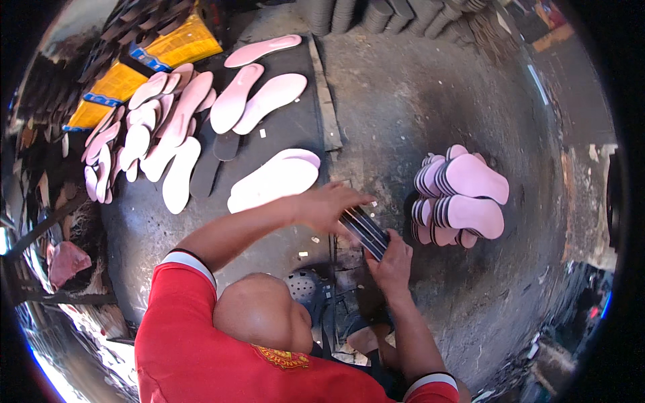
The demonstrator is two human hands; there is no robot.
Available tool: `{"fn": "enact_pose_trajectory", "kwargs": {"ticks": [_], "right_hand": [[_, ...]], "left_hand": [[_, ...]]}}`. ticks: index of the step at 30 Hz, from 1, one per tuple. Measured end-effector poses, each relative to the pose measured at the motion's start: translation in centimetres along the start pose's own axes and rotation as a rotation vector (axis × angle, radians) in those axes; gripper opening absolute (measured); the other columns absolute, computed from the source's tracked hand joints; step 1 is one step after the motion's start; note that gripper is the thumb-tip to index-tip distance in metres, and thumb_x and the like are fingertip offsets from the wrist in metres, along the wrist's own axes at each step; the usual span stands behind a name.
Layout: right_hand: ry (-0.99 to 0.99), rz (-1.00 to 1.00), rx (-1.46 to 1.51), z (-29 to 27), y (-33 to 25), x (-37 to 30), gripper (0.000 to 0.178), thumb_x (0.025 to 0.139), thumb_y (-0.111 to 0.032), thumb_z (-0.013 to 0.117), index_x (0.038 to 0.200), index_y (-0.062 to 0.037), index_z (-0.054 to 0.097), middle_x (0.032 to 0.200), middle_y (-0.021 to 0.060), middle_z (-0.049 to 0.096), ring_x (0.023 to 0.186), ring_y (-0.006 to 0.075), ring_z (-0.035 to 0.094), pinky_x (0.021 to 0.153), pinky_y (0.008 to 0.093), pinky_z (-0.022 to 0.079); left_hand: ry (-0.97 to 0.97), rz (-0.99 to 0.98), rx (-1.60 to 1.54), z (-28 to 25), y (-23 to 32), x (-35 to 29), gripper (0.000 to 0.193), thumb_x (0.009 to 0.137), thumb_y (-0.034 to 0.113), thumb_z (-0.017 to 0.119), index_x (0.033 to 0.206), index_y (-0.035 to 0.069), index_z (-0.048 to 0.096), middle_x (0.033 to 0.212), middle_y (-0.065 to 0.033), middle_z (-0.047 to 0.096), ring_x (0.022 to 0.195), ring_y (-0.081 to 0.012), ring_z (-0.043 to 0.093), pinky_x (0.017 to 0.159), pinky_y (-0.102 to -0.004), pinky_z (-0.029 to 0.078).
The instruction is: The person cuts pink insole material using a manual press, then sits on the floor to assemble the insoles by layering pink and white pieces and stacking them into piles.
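My right hand (392, 266) is closed around the lower end of a small stack of insoles (366, 233), whose dark edges with thin pale lines face up. The stack slants in front of my knees. At its upper end is my left hand (328, 207), fingers stretched out over the stack and slightly blurred; its thumb side is close to or touching the insoles. Just left of that hand lies a pair of overlapping pale pink insoles (275, 178). To the right of my hands, neat bundles of pink-topped insoles with dark undersides (476, 178) rest on the floor.
Many loose pink insoles (181, 117) lie scattered on a dark mat (282, 144) at the left. Yellow and blue sacks (181, 47) stand behind them. Stacks of grey soles (336, 15) line the far edge. A grey perforated clog (304, 285) is near my knees.
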State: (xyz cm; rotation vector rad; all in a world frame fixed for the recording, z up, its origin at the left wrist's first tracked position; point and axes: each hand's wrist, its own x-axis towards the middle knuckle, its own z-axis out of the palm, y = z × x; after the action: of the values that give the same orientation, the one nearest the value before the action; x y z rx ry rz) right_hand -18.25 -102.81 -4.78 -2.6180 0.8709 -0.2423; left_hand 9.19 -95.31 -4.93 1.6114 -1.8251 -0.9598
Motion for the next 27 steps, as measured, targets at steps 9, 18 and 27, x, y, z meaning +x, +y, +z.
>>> {"fn": "enact_pose_trajectory", "kwargs": {"ticks": [9,18,27], "right_hand": [[0.210,0.168,0.422,3.7,2.7,-3.2,0.076,0.078,-0.037,0.088,0.132,-0.0018,0.048,0.120,0.0216,0.059,0.111,0.0415,0.060,0.098,0.0490,0.049],[0.172,0.173,-0.173,4.5,1.8,-2.2,0.068,0.081,-0.050,0.082,0.118,0.0004,0.056,0.106,0.0187,0.061,0.098,0.0409,0.061,0.086,0.0516,0.047],[0.126,0.320,0.452,-12.3,0.2,2.9,0.068,0.089,-0.044,0.078,0.134,0.0012,0.054,0.127,0.0265,0.062,0.116,0.0430,0.062,0.099,0.0507,0.049]], "left_hand": [[-0.091,0.411,-0.008,-1.6,7.7,4.3,0.059,0.073,0.021,0.084,0.124,0.005,0.058,0.113,-0.0130,0.058,0.114,-0.0341,0.056,0.099,-0.0501,0.045],[-0.035,0.164,0.209,6.0,-3.6,2.8,0.064,0.077,0.028,0.085,0.126,0.004,0.051,0.114,-0.0147,0.057,0.116,-0.0394,0.055,0.102,-0.0592,0.038],[0.462,-0.126,0.037,-8.5,-11.7,3.2,0.101,0.077,0.023,0.091,0.154,0.005,0.029,0.144,-0.0254,0.051,0.134,-0.0384,0.053,0.112,-0.0500,0.042]]}}
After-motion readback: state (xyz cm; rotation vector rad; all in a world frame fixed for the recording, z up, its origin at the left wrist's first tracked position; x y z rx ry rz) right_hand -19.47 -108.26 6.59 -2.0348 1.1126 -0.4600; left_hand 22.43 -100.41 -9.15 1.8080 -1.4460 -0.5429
